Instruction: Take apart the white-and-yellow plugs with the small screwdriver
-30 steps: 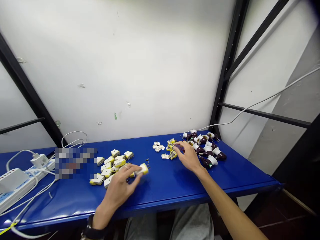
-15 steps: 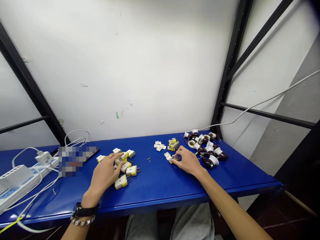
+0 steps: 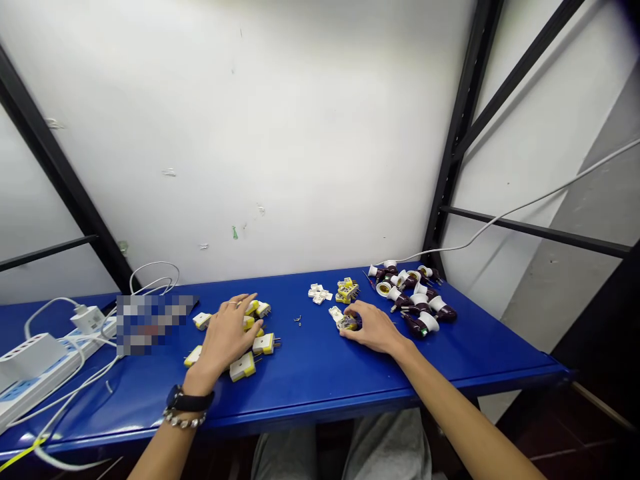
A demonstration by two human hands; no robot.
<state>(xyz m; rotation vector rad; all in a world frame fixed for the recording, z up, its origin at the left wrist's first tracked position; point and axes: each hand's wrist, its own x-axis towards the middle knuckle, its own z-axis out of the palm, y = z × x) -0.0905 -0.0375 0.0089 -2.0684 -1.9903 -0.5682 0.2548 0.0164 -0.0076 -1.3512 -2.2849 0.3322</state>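
My left hand (image 3: 231,337) lies palm down over a cluster of white-and-yellow two-pin plugs, fingers spread, with nothing visibly gripped. One plug (image 3: 243,367) rests just in front of its fingers, and another plug (image 3: 264,344) sits to their right. My right hand (image 3: 373,327) curls thumb and fingers around an opened plug (image 3: 345,321). Something clear and purplish shows within that grip, partly hidden by the fingers. A white plug cover (image 3: 335,313) lies against the plug's far left side. Several tiny screws (image 3: 299,320) lie between the hands.
Behind my right hand are white plug covers (image 3: 320,294) and yellow plug bodies (image 3: 347,291). Several dark lamp holders (image 3: 419,321) with white sockets are piled at the right. White power strips (image 3: 35,360) with cables stand at the left, beside a blurred-out flat object (image 3: 150,327).
My left hand has shifted right and its fingers have spread across the plugs, uncovering one at the left. My right hand has opened slightly around the plug, showing more of it.
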